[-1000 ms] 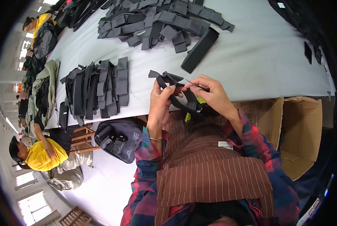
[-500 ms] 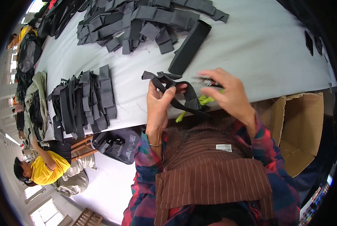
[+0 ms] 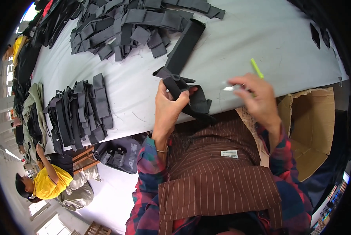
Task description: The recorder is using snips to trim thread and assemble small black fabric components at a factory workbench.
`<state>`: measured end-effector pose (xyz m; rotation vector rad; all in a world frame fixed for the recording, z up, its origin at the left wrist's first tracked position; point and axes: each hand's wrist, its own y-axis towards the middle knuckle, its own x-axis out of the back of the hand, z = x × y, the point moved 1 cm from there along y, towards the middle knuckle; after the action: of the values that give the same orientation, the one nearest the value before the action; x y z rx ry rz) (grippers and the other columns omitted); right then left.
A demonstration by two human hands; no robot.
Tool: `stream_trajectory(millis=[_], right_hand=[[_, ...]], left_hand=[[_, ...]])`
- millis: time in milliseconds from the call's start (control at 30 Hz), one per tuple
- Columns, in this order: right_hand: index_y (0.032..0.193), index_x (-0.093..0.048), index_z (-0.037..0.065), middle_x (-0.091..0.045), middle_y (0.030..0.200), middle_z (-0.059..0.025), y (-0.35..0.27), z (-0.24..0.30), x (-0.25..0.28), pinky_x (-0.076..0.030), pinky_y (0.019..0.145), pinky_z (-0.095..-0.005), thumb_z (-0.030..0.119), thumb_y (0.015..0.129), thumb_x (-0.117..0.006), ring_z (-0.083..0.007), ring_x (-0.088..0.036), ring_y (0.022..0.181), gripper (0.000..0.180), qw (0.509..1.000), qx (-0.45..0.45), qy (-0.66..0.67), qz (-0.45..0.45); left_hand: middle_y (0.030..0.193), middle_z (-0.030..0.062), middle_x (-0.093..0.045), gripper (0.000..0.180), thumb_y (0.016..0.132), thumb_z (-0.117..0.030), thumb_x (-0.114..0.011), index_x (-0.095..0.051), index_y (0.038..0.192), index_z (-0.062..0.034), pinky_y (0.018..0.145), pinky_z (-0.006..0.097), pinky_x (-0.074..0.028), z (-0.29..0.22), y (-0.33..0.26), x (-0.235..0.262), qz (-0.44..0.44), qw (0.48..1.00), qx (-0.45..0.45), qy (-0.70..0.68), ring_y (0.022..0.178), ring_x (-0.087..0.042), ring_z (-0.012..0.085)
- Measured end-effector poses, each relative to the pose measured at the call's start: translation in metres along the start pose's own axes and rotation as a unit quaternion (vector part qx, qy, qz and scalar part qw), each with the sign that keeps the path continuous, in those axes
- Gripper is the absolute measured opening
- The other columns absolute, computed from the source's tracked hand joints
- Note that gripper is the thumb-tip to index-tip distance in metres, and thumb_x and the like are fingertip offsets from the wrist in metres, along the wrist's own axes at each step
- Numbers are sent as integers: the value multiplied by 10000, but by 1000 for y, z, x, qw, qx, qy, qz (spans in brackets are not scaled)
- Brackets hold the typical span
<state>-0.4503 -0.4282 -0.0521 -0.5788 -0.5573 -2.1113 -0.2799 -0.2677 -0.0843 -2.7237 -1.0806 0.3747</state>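
Observation:
My left hand [image 3: 170, 107] is closed on a folded dark grey fabric strip [image 3: 201, 102] near the table's front edge. The strip loops over the fingers, and its lower end hangs over the edge against the apron. To the right, apart from the fabric, my right hand [image 3: 257, 96] grips what look like small metal thread snips [image 3: 231, 88]. Their shiny tip points left; motion blur and the fingers hide the rest. A bright yellow-green strip [image 3: 257, 68] lies on the table just beyond the right hand.
A heap of grey fabric strips [image 3: 144, 19] covers the far table, with a long dark strip [image 3: 185, 45] beside it. More strips [image 3: 79, 111] lie in a row at left. A cardboard box [image 3: 310, 129] stands at right. Someone in a yellow top [image 3: 52, 182] works at far left.
My right hand has drawn away to the right from the fabric with the snips. The yellow-green piece, earlier beside the fabric, now lies on the table. My left hand keeps its hold.

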Motion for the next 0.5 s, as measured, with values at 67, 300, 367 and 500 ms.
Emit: stream_trajectory(millis=[67,300,367,500], right_hand=[[929,-671,85,-611,766,-62,-4,-8,-20,-441,629,-357,111,775,-684,-266,-572,689,157,996,63,-68,10],[920,-681,107,-595,740,-38,-14,-14,-36,-405,633,-342,82,766,-667,-237,-560,684,157,990,97,-98,23],[909,-676,113,-602,759,-35,-14,-13,-37,-408,631,-351,101,765,-675,-238,-569,702,145,988,98,-113,25],[891,-675,125,-584,749,-25,-12,-14,-41,-401,623,-356,122,755,-679,-229,-570,712,136,982,120,-142,16]], left_hand=[[1040,126,-645,314,853,-3,-546,-468,1156,23,842,297,-501,2,1,-3,11,1000,13,-12,978,-670,230],[1054,101,-587,323,826,37,-570,-448,1124,16,852,297,-501,-4,-3,-10,-2,999,24,-26,992,-646,207],[1061,101,-584,341,817,45,-575,-440,1129,14,854,295,-500,-1,-3,-13,-1,999,21,-25,997,-644,202],[1084,102,-574,414,783,69,-595,-407,1147,6,855,287,-499,5,-3,-19,2,1000,-29,7,1004,-636,186]])
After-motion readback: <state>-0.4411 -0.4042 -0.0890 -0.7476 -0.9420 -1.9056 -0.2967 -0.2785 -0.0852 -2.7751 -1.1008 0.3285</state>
